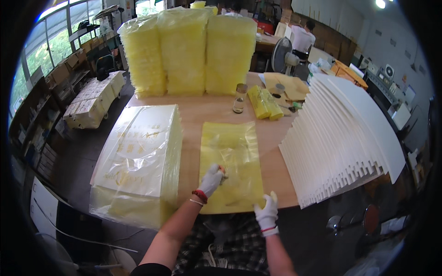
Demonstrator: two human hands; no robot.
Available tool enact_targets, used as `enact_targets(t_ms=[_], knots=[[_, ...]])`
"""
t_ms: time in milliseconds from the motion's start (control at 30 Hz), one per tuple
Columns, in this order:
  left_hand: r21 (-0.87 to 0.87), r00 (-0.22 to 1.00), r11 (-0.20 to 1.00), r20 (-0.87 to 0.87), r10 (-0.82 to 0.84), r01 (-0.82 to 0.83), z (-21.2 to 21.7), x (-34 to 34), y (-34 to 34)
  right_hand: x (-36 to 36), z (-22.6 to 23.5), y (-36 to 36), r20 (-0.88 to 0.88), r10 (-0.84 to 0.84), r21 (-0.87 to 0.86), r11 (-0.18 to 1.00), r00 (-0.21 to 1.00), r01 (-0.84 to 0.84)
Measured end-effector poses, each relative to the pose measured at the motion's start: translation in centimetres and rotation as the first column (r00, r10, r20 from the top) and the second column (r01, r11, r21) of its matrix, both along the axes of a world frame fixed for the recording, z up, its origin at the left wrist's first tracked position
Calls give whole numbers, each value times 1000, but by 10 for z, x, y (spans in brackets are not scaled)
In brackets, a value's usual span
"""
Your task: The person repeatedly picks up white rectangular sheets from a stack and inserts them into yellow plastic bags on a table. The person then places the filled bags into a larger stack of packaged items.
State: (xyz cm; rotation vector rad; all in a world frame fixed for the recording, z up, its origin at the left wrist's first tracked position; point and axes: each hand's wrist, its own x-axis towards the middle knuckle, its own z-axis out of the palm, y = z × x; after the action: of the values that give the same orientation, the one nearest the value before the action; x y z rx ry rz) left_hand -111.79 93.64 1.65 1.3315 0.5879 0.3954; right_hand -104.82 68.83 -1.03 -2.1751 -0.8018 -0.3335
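A flat yellow plastic bag (235, 142) lies on the table in front of me. My left hand (212, 180), in a white glove, is closed over the middle of the bag. A small greyish wad shows at its fingertips; I cannot make out what it is. At the bag's lower right corner is my right hand (266, 212), also gloved, with thumb and fingers apart and the thumb touching the corner. To the left rises a stack of clear-wrapped yellow bags with white sheets (138, 152). A tall, fanned pile of white boards (336, 142) stands to the right.
Tall bundles of yellow bags (184, 50) line the table's (191, 138) back. Toward the right are a glass jar (239, 99), folded yellow packets (264, 102) and brown paper (290, 85). Beyond stand a fan (282, 55) and a seated person (302, 37). Wrapped bundles (94, 101) lie at left.
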Motion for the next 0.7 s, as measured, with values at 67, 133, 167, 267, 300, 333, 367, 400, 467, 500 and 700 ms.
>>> enact_targets(t_ms=[67, 133, 167, 267, 300, 333, 367, 400, 467, 500, 700], knots=[[186, 961, 977, -270, -50, 103, 26, 7, -21, -23, 58, 27, 217, 257, 273, 910, 942, -311], [154, 981, 981, -170, -94, 121, 62, 5, -44, -21, 52, 63, 231, 506, 260, 791, 831, -554], [147, 988, 981, -108, -115, 130, 78, 5, -46, -14, 28, 77, 73, 462, -28, 887, 884, -462], [490, 971, 842, -188, -151, 225, 98, 1, -43, -5, -5, 92, -152, 232, -646, 712, 961, -274], [626, 967, 741, -214, -137, 243, 103, 0, -47, -10, -10, 81, -166, 230, -698, 660, 959, -279], [659, 964, 706, -220, -150, 261, 111, -2, -54, -13, -14, 70, -32, 345, -677, 683, 938, -274], [733, 963, 630, -251, -102, 257, 108, -6, -61, -13, -9, 56, -204, 413, -493, 740, 888, -457], [804, 963, 538, -262, -63, 253, 105, -8, -66, -9, 4, 41, -331, 488, -264, 774, 808, -576], [947, 986, 281, -167, 19, 155, 93, -13, -65, -16, 90, 4, -464, 588, 13, 752, 662, -659], [991, 996, 116, -73, 59, 65, 92, -22, -60, -14, 127, -18, -271, 724, 114, 679, 635, -726], [969, 992, 234, 98, -82, -77, 153, -48, -89, 20, 320, -162, 770, -107, 96, 994, 629, 50]])
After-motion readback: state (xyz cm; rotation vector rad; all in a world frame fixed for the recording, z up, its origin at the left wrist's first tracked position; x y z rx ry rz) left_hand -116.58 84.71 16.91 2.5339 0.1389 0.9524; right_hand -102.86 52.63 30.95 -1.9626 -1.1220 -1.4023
